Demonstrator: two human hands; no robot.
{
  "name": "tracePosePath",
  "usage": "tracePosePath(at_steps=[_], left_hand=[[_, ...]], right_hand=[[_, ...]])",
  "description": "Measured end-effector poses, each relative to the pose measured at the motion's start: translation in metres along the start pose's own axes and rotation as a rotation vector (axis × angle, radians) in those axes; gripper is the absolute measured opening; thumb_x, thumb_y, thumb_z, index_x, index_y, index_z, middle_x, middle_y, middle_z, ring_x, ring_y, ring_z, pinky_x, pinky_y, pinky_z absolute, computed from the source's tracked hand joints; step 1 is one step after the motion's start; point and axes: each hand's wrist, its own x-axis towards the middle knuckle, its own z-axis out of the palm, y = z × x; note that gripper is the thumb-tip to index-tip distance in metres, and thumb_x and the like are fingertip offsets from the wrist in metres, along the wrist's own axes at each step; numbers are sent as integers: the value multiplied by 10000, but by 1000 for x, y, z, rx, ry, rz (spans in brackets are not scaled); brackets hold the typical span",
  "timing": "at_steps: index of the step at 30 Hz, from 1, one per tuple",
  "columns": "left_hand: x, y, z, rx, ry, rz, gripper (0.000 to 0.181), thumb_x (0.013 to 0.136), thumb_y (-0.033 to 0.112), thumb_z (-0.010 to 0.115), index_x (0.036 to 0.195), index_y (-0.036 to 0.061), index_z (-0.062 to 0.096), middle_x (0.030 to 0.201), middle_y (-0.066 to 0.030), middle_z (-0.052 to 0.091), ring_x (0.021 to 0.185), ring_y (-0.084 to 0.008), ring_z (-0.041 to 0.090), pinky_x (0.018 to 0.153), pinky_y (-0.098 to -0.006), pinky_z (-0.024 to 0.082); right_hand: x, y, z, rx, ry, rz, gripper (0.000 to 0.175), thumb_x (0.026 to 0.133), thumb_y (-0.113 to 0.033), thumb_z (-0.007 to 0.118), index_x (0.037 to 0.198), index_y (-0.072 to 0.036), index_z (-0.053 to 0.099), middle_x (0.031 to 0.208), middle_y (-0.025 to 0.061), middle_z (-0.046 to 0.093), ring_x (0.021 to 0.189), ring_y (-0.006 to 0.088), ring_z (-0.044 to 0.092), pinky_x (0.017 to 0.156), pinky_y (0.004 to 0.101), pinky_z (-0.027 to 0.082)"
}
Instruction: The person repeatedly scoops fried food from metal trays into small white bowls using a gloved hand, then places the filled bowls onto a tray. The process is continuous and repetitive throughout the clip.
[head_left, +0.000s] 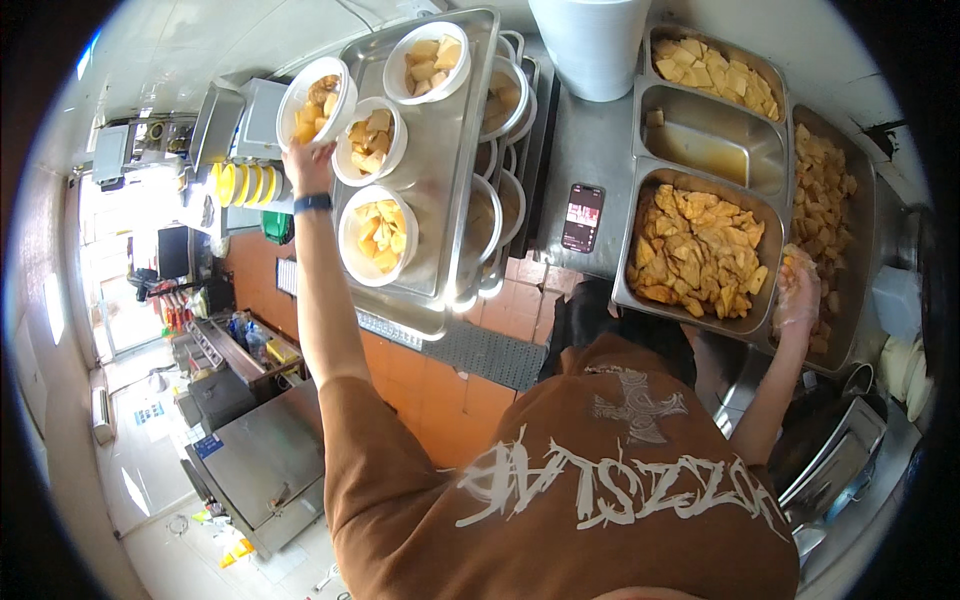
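My left hand (309, 161) grips the lower rim of a white bowl (289, 112) at the left side of a metal tray (427, 187). That bowl is tilted towards me and contains yellow and brown food pieces. More white bowls of food chunks stand on the tray, one of them holding yellow pieces (381, 236). My right hand (796, 292), in a thin clear plastic glove, is curled around some yellowish food pieces. It is over the rim between a pan of yellow-brown slices (697, 251) and a long pan of pale brown chunks (817, 195).
Below the tray are stacked trays with more bowls (504, 97). A smartphone (583, 217) with its screen lit lies on the steel counter (592, 142), near a tall stack of white bowls (592, 52). Further pans hold pale slices (716, 75) and brownish liquid (697, 146).
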Motion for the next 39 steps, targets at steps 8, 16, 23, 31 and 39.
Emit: tracePosePath(at_steps=[8, 16, 23, 31, 39], left_hand=[[132, -41, 52, -40, 42, -173, 414, 1014, 69, 415, 1415, -32, 404, 1336, -260, 561, 1141, -441, 638, 912, -612, 600], [160, -41, 52, 57, -3, -292, 370, 1018, 84, 450, 1376, 82, 357, 1302, -277, 553, 1063, -487, 670, 831, -614, 618], [141, -14, 40, -106, -54, -118, 362, 1085, 327, 404, 1409, 164, 404, 1348, -169, 543, 1100, -370, 633, 858, -498, 585], [198, -33, 48, 110, 161, -133, 363, 987, 234, 544, 1313, 75, 559, 1185, -191, 657, 965, -394, 690, 750, -503, 610], [235, -53, -5, 181, -120, -36, 312, 898, 151, 595, 1119, -65, 636, 996, -166, 676, 903, -306, 666, 798, -460, 584]], right_hand=[[-60, -13, -8, -54, 167, -49, 279, 995, -190, 627, 1244, -67, 651, 1100, 10, 633, 927, 125, 582, 798, 265, 496], [-59, 21, -20, 89, 156, -43, 298, 1012, -131, 577, 1299, -64, 620, 1144, 49, 646, 975, 179, 625, 825, 309, 541], [-45, 19, 45, 18, 84, -52, 255, 984, -123, 628, 1213, -11, 636, 1051, 74, 662, 928, 186, 640, 786, 308, 547], [-48, -1, 109, -34, -61, -102, 242, 974, -156, 663, 1167, -12, 658, 1042, 69, 665, 879, 183, 647, 785, 312, 541], [-79, -13, 65, -115, 52, -77, 241, 971, -162, 655, 1172, -34, 686, 994, 55, 687, 876, 156, 654, 803, 305, 554]])
